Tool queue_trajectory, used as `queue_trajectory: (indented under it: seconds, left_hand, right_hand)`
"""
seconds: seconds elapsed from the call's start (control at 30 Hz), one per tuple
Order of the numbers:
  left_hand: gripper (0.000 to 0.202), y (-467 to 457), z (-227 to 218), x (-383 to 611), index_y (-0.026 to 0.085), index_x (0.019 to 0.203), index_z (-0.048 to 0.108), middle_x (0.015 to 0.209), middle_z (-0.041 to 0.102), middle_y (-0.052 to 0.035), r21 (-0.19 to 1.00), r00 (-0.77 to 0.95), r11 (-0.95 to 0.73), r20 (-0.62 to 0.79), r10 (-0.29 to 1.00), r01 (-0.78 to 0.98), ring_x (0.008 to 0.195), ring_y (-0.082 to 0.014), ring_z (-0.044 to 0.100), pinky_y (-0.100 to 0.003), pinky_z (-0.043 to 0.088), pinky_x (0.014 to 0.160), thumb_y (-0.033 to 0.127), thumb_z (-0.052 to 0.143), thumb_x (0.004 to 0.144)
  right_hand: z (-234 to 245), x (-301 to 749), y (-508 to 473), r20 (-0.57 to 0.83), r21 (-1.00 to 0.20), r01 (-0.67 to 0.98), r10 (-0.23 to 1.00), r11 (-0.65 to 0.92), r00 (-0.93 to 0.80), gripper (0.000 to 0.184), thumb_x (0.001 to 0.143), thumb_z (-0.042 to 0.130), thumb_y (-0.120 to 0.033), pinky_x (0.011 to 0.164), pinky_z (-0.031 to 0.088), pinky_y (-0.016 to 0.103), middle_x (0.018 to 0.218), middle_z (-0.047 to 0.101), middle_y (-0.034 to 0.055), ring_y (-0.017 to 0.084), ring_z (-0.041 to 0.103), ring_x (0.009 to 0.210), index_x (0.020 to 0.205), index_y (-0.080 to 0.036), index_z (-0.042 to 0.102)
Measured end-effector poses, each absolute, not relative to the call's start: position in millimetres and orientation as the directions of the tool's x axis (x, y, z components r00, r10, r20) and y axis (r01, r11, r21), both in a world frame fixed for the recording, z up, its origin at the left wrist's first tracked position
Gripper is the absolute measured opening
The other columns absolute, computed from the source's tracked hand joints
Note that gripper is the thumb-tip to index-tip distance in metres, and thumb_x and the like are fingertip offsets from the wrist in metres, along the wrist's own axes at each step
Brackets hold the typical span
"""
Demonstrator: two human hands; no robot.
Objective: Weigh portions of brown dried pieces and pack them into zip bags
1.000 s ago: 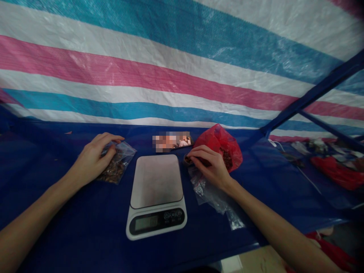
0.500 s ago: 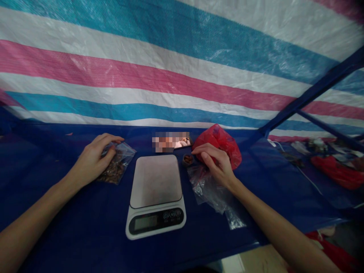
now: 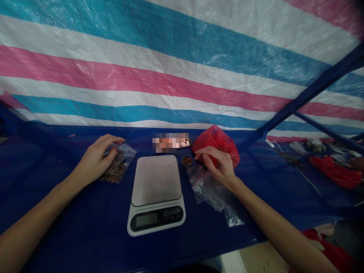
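Observation:
A clear zip bag of small brown pieces point(image 3: 118, 170) lies left of the scale. My left hand point(image 3: 101, 157) rests over its upper left part, fingers loosely stretched and thumb apart. The white kitchen scale point(image 3: 156, 182) has a bare steel plate, and its display seems to read zero. To its right is a small round cup of brown pieces point(image 3: 187, 161). My right hand point(image 3: 218, 163) is open just right of the cup, in front of a red plastic bag point(image 3: 214, 138) and above flat clear zip bags point(image 3: 207, 189). I cannot tell whether it touches either.
A phone with a lit screen point(image 3: 184, 142), partly pixelated, stands behind the scale. Behind the blue tabletop point(image 3: 108, 220) hangs a striped tarp point(image 3: 142, 79). A blue frame bar point(image 3: 301, 96) slants at the right, with a cable and another red bag point(image 3: 335, 172) beyond.
My right hand has drawn slightly back from the small cup, so more of its brown pieces show. My left hand stays on the zip bag. The view has shifted slightly.

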State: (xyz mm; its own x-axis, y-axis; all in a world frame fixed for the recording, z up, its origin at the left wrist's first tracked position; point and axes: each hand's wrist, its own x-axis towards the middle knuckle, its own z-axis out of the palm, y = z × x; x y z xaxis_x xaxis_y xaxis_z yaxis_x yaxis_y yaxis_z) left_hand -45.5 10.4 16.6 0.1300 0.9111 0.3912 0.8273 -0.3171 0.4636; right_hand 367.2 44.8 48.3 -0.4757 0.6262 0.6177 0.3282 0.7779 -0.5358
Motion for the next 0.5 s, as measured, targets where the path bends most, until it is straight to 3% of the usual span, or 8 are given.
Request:
queue_trajectory:
  seconds: [0.1,0.17,0.27,0.37,0.5]
  left_hand:
    - [0.032,10.6,16.6,-45.7,0.019,0.119,0.065,0.118,0.068,-0.0101,0.456,0.130,-0.322,0.402,0.906,0.830,0.115,-0.0283,0.063,-0.048,0.049,0.103,0.030,0.042,0.099]
    - [0.031,10.5,17.1,-45.5,0.020,0.117,0.065,0.116,0.068,-0.0095,0.456,0.122,-0.321,0.413,0.902,0.830,0.113,-0.0282,0.064,-0.048,0.049,0.103,0.029,0.043,0.098]
    - [0.029,10.3,17.4,-44.4,0.019,0.116,0.066,0.116,0.069,-0.0093,0.454,0.117,-0.323,0.426,0.897,0.830,0.114,-0.0274,0.064,-0.048,0.049,0.104,0.026,0.044,0.097]
    - [0.030,9.9,16.7,-42.8,0.018,0.117,0.066,0.116,0.068,-0.0090,0.450,0.126,-0.327,0.420,0.899,0.831,0.114,-0.0261,0.063,-0.047,0.049,0.104,0.021,0.045,0.096]
    - [0.031,8.7,17.5,-40.6,0.016,0.119,0.065,0.117,0.068,-0.0095,0.454,0.137,-0.330,0.406,0.903,0.827,0.114,-0.0255,0.062,-0.046,0.049,0.104,0.019,0.045,0.096]
  right_hand:
    - [61.1,367.8,23.9,0.623,-0.550,0.239,0.584,0.800,-0.521,0.026,0.101,0.047,-0.010,0.071,0.056,0.032,0.088,0.075,0.0038,0.017,0.070,0.079,0.102,-0.023,0.070]
    - [67.2,367.2,-2.2,0.580,-0.513,0.173,0.488,0.841,-0.652,0.023,0.097,0.048,-0.008,0.076,0.056,0.034,0.098,0.076,0.0071,0.019,0.070,0.086,0.102,-0.020,0.067]
    - [64.4,366.5,-45.8,0.375,-0.304,0.183,0.294,0.935,-0.879,0.012,0.095,0.055,-0.012,0.083,0.054,0.040,0.118,0.076,0.0111,0.025,0.068,0.099,0.094,-0.018,0.064]
    - [50.5,367.0,-75.7,0.225,-0.209,0.253,0.298,0.945,-0.928,0.009,0.096,0.059,-0.017,0.085,0.053,0.040,0.130,0.073,0.0078,0.025,0.066,0.103,0.087,-0.019,0.061]
    - [34.9,365.9,-86.6,0.230,-0.185,0.334,0.371,0.924,-0.900,0.011,0.096,0.056,-0.013,0.090,0.051,0.040,0.138,0.069,0.0083,0.025,0.064,0.113,0.087,-0.019,0.060]
